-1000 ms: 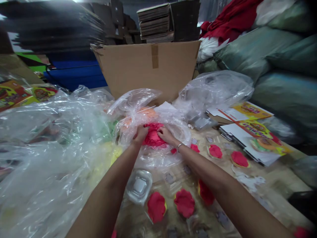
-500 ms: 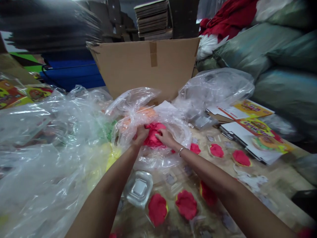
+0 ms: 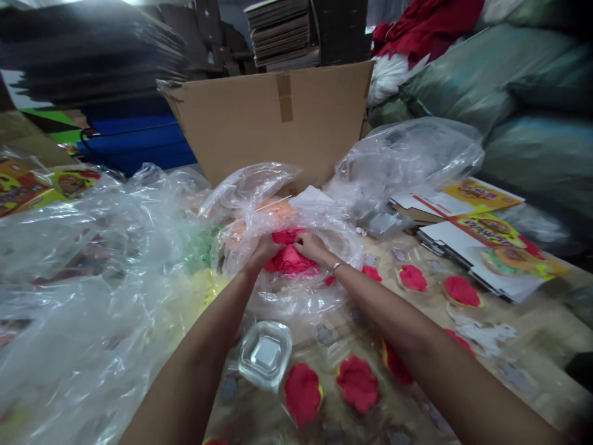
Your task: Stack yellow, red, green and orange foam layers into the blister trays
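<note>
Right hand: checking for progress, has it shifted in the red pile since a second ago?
No. The right hand stays on the red pile inside the clear bag.

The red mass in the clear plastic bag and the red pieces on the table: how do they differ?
The red mass is one large crumpled heap inside the clear plastic bag, gripped by the left hand and right hand. The red pieces are small, flattish, separate and untouched on the table. Both share one red colour.

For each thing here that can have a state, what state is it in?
Left hand: closed on the red lump.
Right hand: gripping the red lump.
Red lump: bunched, inside the clear bag.
Clear bag: open, crumpled.
Cardboard box: open.
Clear tray: empty.
</note>
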The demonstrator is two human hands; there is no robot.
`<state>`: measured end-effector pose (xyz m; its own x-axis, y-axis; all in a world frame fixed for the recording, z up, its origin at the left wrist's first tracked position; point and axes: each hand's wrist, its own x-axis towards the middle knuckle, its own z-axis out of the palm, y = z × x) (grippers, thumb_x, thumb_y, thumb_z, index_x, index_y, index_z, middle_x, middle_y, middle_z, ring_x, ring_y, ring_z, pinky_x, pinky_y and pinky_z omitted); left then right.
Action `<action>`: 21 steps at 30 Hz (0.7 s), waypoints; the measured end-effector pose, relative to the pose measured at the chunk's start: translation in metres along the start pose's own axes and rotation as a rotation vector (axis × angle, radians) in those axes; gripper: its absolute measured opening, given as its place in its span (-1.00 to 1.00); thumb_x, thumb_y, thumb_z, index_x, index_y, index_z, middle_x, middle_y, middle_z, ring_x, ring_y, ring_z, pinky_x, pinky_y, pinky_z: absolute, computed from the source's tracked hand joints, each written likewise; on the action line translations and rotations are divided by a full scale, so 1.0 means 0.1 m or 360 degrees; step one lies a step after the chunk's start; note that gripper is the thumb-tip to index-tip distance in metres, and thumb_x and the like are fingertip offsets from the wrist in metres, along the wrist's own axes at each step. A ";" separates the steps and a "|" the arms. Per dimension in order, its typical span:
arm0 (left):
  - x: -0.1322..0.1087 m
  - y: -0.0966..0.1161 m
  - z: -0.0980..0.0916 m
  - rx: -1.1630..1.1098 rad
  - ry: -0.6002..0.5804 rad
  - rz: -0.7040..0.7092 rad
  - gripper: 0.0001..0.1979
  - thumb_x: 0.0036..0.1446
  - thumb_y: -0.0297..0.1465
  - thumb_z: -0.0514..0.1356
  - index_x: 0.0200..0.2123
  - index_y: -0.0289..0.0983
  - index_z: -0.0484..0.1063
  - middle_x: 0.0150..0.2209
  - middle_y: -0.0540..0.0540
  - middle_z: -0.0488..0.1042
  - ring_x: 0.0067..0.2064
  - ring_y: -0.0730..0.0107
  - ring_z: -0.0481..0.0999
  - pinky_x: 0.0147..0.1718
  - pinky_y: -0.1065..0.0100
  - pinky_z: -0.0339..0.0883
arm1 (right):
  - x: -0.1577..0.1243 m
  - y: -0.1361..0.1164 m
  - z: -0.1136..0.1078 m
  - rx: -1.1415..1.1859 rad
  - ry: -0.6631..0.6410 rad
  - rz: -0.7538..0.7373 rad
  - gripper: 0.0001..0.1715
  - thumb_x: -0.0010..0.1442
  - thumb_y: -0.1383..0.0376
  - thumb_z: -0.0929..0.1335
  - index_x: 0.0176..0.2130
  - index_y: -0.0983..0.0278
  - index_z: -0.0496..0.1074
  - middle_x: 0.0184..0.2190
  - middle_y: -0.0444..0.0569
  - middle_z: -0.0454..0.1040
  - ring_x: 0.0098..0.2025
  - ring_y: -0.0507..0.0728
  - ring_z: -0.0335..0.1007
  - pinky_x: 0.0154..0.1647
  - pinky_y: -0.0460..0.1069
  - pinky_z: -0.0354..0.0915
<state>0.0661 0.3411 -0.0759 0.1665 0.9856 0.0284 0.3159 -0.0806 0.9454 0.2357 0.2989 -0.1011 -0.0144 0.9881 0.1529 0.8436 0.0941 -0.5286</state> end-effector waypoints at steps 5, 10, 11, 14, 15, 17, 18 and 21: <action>0.10 -0.03 0.12 0.0270 -0.0061 0.0243 -0.80 -0.18 -0.45 0.31 -0.37 -0.31 0.55 -0.27 -0.13 0.57 -0.17 0.16 0.48 -0.10 0.22 0.33 | -0.05 -0.05 -0.04 -0.0177 0.0119 -0.0056 -0.67 0.24 0.26 0.28 -0.03 0.35 0.42 -0.05 0.15 0.45 -0.06 0.19 0.36 -0.04 -0.02 0.23; 0.21 -0.05 0.08 0.0336 -0.0077 0.0299 -0.82 -0.20 -0.54 0.25 -0.42 -0.30 0.55 -0.38 -0.12 0.56 -0.29 0.22 0.46 -0.20 0.26 0.31 | -0.14 -0.15 0.02 -0.0259 -0.0023 -0.0220 -0.64 0.34 0.19 0.21 -0.11 0.34 0.47 -0.05 0.16 0.41 0.05 0.21 0.26 0.12 0.05 0.14; 0.24 -0.04 0.06 0.0330 -0.0082 0.0306 -0.80 -0.22 -0.56 0.24 -0.42 -0.29 0.55 -0.38 -0.11 0.56 -0.30 0.23 0.46 -0.21 0.27 0.31 | -0.16 -0.15 0.03 -0.0263 -0.0044 -0.0226 -0.63 0.34 0.18 0.21 -0.10 0.34 0.47 -0.04 0.16 0.40 0.05 0.21 0.26 0.11 0.06 0.15; 0.29 -0.01 0.03 0.0282 -0.0089 0.0301 -0.79 -0.27 -0.61 0.23 -0.46 -0.28 0.53 -0.41 -0.11 0.55 -0.27 0.21 0.45 -0.21 0.28 0.30 | -0.23 -0.11 0.04 -0.0245 -0.0098 -0.0282 -0.64 0.32 0.14 0.23 -0.13 0.31 0.48 -0.08 0.13 0.41 -0.04 0.20 0.31 0.01 0.04 0.21; 0.31 -0.01 0.02 0.0255 -0.0093 0.0294 -0.79 -0.28 -0.62 0.23 -0.48 -0.28 0.52 -0.42 -0.10 0.54 -0.25 0.19 0.45 -0.20 0.29 0.29 | -0.25 -0.09 0.03 -0.0227 -0.0111 -0.0318 -0.65 0.31 0.13 0.25 -0.16 0.31 0.49 -0.10 0.11 0.42 -0.07 0.18 0.33 -0.02 0.03 0.22; 0.30 0.00 0.01 0.0186 -0.0116 0.0274 -0.77 -0.32 -0.62 0.26 -0.48 -0.28 0.51 -0.42 -0.09 0.52 -0.21 0.18 0.44 -0.19 0.31 0.29 | -0.28 -0.06 0.00 -0.0150 -0.0103 -0.0355 -0.67 0.30 0.14 0.27 -0.18 0.30 0.49 -0.15 0.08 0.45 -0.12 0.16 0.36 -0.07 0.00 0.23; 0.29 0.01 0.00 0.0143 -0.0134 0.0260 -0.75 -0.34 -0.61 0.28 -0.48 -0.27 0.51 -0.42 -0.07 0.52 -0.20 0.19 0.44 -0.20 0.32 0.30 | -0.28 -0.05 -0.01 -0.0089 -0.0066 -0.0331 -0.69 0.30 0.16 0.27 -0.17 0.29 0.49 -0.17 0.06 0.47 -0.14 0.15 0.37 -0.09 -0.01 0.24; 0.20 0.03 -0.02 -0.0019 -0.0205 0.0181 -0.73 -0.36 -0.55 0.33 -0.44 -0.28 0.51 -0.41 -0.03 0.52 -0.23 0.23 0.45 -0.25 0.35 0.32 | -0.23 -0.06 -0.02 0.0133 0.0153 -0.0168 -0.75 0.27 0.25 0.29 -0.10 0.29 0.46 -0.15 0.04 0.49 -0.15 0.13 0.38 -0.12 -0.02 0.24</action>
<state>0.0681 0.3613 -0.0720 0.3193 0.9429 0.0944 0.2771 -0.1882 0.9422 0.2319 0.2755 -0.1002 -0.0460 0.9564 0.2884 0.7926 0.2107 -0.5722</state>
